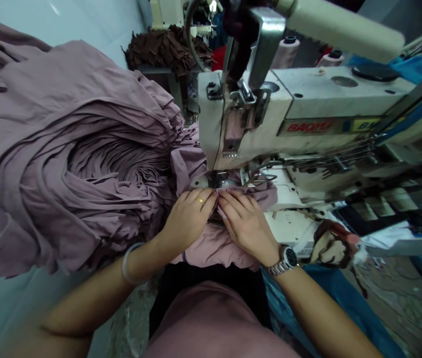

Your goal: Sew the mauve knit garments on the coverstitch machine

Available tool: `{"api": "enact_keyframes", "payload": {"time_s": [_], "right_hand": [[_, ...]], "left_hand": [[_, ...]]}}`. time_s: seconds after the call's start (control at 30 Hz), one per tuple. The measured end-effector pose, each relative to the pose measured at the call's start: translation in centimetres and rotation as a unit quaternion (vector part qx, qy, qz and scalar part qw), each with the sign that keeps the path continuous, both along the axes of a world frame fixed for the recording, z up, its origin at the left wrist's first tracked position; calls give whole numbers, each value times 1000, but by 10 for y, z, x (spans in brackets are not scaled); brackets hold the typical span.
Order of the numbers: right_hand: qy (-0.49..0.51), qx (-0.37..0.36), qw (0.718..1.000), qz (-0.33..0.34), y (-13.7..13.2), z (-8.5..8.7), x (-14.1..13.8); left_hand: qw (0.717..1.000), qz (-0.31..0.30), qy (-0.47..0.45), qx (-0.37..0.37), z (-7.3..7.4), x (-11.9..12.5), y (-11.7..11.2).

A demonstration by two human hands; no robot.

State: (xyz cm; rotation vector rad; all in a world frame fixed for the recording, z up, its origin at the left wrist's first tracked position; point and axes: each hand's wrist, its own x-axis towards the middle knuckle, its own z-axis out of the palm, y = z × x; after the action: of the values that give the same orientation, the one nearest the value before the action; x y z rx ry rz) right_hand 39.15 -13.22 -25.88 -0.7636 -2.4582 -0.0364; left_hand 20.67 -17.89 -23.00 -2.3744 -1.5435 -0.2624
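Side by side, my left hand (193, 215) and my right hand (245, 223) hold a mauve fabric piece (214, 246) just in front of the sewing machine's needle area (220, 178). Fingers of both hands are drawn together on the cloth, with the fingertips almost meeting; their undersides are hidden. The piece passes under the presser foot and hangs toward my lap. Part of it shows right of the foot. Above my hands stands the white sewing machine (248, 129).
A large pile of mauve fabric pieces (84, 124) lies at the left, reaching close to the machine. Brown cloth pieces (169, 47) are heaped behind. Thread cones (285, 52) stand beyond the machine. Fabric scraps (332, 246) lie at the right edge of the machine bed.
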Motion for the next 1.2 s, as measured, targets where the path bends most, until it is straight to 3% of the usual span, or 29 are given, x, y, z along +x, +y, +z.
{"api": "enact_keyframes", "payload": {"time_s": [0.33, 0.67, 0.9, 1.07, 1.2], "right_hand": [[-28, 44, 998, -28, -3, 7, -4], [39, -22, 999, -10, 3, -1, -3], [28, -45, 998, -41, 7, 6, -9], [38, -71, 994, -68, 8, 6, -11], [99, -69, 993, -8, 9, -1, -7]], "left_hand": [[1000, 2, 3, -15, 0, -3, 0], [1000, 8, 14, -24, 2, -2, 2], [1000, 18, 12, -16, 3, 1, 5], [1000, 1, -4, 1, 2, -1, 7], [998, -50, -21, 18, 2, -9, 6]]}}
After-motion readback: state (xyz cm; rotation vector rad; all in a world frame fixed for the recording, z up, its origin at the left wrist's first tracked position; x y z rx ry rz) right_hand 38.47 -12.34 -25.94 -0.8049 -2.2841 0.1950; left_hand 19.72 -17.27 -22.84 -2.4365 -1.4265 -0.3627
